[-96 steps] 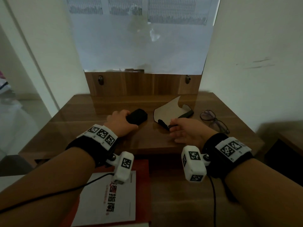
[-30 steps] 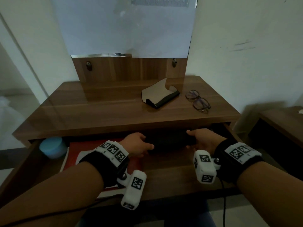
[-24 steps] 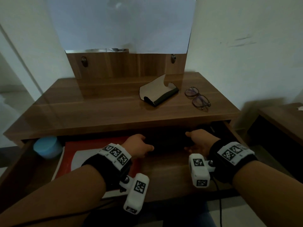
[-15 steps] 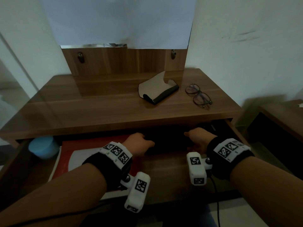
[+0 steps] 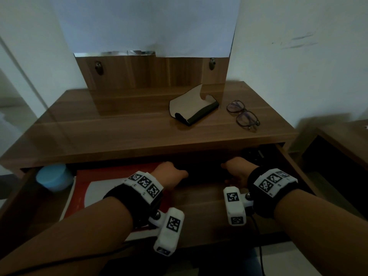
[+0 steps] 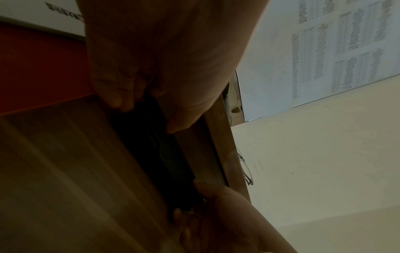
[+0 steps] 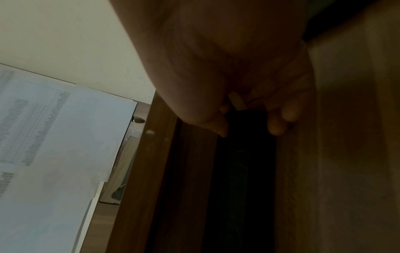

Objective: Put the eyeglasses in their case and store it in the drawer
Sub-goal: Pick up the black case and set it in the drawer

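Note:
A long black case (image 5: 205,173) lies low in the open drawer (image 5: 199,208), just under the desk's front edge. My left hand (image 5: 172,174) grips its left end and my right hand (image 5: 236,170) grips its right end. In the left wrist view, thumb and fingers (image 6: 116,101) pinch the black case (image 6: 155,147), with the right hand (image 6: 216,215) at the far end. The right wrist view shows my right hand (image 7: 249,130) pinching the dark case (image 7: 244,162). On the desktop lie the eyeglasses (image 5: 243,114), unfolded, and an open case (image 5: 191,107) with a beige lining.
In the drawer's left part sit a blue round tub (image 5: 53,177) and a red and white booklet (image 5: 103,186). A dark object (image 5: 253,154) lies at the drawer's right back. A paper-covered mirror (image 5: 151,26) stands behind the desk, a wall to the right.
Three seconds ago my hands were up on the desktop, the left on the black case. In the last second both hands moved the case a little deeper under the desk edge.

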A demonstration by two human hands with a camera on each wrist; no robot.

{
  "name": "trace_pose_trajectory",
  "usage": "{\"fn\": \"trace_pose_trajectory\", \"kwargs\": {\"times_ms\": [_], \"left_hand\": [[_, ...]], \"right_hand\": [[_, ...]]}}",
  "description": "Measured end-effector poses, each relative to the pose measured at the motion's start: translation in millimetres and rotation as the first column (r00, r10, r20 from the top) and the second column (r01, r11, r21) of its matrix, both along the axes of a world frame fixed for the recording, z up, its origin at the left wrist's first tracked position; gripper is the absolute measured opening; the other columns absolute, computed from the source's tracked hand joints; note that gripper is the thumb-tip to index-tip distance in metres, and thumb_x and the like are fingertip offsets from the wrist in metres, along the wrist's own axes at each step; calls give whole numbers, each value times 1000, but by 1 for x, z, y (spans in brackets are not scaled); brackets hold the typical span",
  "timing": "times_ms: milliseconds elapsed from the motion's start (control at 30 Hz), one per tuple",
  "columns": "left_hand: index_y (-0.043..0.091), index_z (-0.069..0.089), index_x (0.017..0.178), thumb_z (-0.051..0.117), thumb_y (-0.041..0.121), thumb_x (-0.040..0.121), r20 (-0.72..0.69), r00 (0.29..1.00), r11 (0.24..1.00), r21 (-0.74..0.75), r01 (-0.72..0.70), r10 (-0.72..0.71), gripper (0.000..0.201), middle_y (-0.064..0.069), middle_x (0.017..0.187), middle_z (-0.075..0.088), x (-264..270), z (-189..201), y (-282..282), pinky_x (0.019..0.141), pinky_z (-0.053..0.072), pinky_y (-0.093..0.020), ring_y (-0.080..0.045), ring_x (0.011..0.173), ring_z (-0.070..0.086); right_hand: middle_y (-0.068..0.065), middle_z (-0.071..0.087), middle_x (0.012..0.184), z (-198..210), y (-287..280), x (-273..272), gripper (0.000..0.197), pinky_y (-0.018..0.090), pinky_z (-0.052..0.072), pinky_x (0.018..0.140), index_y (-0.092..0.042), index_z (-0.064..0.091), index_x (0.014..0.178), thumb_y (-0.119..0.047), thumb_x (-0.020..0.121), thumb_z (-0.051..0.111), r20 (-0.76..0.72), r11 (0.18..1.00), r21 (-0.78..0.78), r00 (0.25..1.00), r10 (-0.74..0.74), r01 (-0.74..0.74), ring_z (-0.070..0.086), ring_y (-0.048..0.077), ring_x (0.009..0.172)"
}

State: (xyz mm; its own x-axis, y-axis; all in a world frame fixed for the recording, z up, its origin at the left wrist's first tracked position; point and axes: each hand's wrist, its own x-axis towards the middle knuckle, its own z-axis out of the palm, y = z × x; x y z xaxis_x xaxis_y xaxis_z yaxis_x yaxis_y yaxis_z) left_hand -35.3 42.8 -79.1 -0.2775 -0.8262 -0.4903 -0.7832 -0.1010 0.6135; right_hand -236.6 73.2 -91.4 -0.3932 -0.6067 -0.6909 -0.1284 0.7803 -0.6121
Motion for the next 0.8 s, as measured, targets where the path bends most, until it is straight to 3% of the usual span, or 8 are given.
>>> {"fn": "trace_pose_trajectory", "kwargs": {"times_ms": [100,200,267,333,400,600,733,800], "left_hand": [[-2,60,118,58,33,91,9,1000,1000,0,10,-10,44,-15,103,63,1,-3,1,89,53,-40,-28,96,64],[3,62,111,61,35,90,-17,1000,999,42,-14,15,38,-16,110,66,2,-3,-1,88,55,-39,-28,99,66],[5,62,108,61,36,89,-17,1000,999,36,-19,19,36,-14,107,66,3,-3,-2,86,55,-38,-27,94,65],[3,63,112,61,37,89,-10,1000,999,31,-17,17,41,-12,103,66,5,-3,-2,77,55,-35,-25,90,65],[3,63,114,61,38,89,-10,1000,1000,28,-10,10,43,-11,99,65,6,-1,-2,69,51,-30,-24,86,63],[4,59,118,62,38,88,-32,999,1000,-22,-11,11,45,-14,115,64,7,8,0,85,53,-36,-28,102,64],[15,59,91,62,36,89,-61,998,999,-49,11,-14,22,-8,102,65,6,21,4,90,52,-37,-24,97,64],[17,61,93,61,35,90,-61,997,997,-65,34,-38,18,-3,101,62,6,28,8,93,49,-35,-21,96,62]], "right_hand": [[10,52,89,-2,0,0,19,39,50,78,-4,48,113,-19,101,44,20,1000,-18,1000,0,0,56,26,76],[10,52,88,-2,1,1,15,38,51,68,-5,48,109,-17,101,44,14,1000,-21,1000,0,0,55,25,73],[11,53,88,-2,2,1,14,39,51,67,-5,48,106,-17,101,44,15,1000,-24,1000,1,0,55,25,73],[11,54,90,-2,4,1,15,40,51,71,-6,49,107,-18,100,46,14,999,-33,1000,12,-11,56,25,75],[11,56,92,-1,8,2,17,39,51,64,-7,50,109,-20,99,48,5,999,-41,1000,24,-24,57,25,75],[9,56,82,14,13,3,19,31,42,52,-4,54,104,-21,99,49,-62,993,-86,995,74,-79,52,21,64],[10,53,75,27,13,3,20,31,37,47,-2,54,104,-21,97,50,-78,988,-154,997,9,-21,48,21,57],[9,50,74,34,14,5,17,29,33,46,-3,52,100,-20,97,50,-78,983,-181,997,-6,-8,46,20,58]]}}
